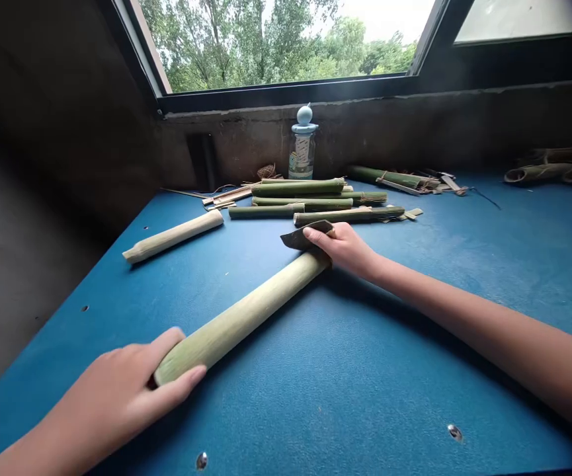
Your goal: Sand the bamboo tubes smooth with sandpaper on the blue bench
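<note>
A thick, pale green bamboo tube (250,316) lies diagonally over the blue table. Its near end is gripped by my left hand (131,387), with thumb and fingers on either side. At the far end my right hand (342,248) is closed on a dark, flat blade (305,236), thumb pressed along its face. The blade rests at or just above the tube's far end; exact contact is hard to tell. My right fingers are partly hidden behind the hand.
Another pale bamboo tube (174,237) lies at the left. Several green bamboo pieces (298,188) are piled at the back, near a jar with a blue lid (303,149). More bamboo (538,174) sits at the back right. The blue table (389,377) has metal bolts near its front.
</note>
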Motion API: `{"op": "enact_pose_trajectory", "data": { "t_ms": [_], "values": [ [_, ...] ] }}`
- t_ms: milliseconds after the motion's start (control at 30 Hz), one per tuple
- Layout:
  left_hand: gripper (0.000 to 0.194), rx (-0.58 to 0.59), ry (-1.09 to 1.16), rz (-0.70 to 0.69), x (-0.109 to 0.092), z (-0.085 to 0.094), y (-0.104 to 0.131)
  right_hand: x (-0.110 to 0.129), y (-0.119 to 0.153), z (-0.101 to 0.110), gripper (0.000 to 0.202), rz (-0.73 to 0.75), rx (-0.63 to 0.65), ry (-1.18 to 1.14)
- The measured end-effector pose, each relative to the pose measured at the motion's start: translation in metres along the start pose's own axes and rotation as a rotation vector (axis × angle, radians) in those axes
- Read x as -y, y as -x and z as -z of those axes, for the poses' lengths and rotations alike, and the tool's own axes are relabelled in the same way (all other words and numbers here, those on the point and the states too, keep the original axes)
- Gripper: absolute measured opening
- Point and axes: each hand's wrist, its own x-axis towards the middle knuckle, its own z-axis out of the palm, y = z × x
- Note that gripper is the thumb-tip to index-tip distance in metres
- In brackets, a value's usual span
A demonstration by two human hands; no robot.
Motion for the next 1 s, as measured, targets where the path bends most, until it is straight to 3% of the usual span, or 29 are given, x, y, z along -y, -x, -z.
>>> {"op": "enact_pose_trajectory", "data": {
  "t_ms": [133, 300, 467, 567, 667, 733, 833, 1000],
  "values": [
    [0.053, 0.071, 0.005, 0.006, -0.043, 0.026, -0.029, -0.009, -0.002, 0.008, 0.041, 0.268, -0.064, 0.384],
    [0.061, 0.139, -0.114, -0.036, -0.067, 0.038, -0.051, -0.023, -0.006, 0.013, 0.034, 0.257, -0.155, 0.539],
    [0.068, 0.093, -0.062, -0.081, -0.082, 0.037, -0.079, 0.014, 0.017, -0.032, 0.030, 0.462, -0.020, 0.501],
    [0.068, 0.104, 0.022, -0.141, -0.083, 0.037, -0.092, 0.028, 0.025, -0.047, 0.030, 0.530, 0.057, 0.410],
    [0.066, 0.063, -0.032, -0.159, -0.075, 0.031, -0.093, 0.014, 0.016, -0.031, 0.026, 0.587, 0.117, 0.365],
    [0.067, 0.022, -0.106, -0.189, -0.067, 0.022, -0.090, 0.005, 0.010, -0.018, 0.025, 0.547, 0.077, 0.400],
    [0.066, -0.030, -0.161, -0.232, -0.059, 0.008, -0.088, 0.011, 0.014, -0.020, 0.022, 0.532, 0.063, 0.383],
    [0.065, -0.093, -0.097, -0.312, -0.052, -0.006, -0.092, 0.035, 0.035, -0.039, 0.033, 0.787, 0.251, 0.363]
  ]
}}
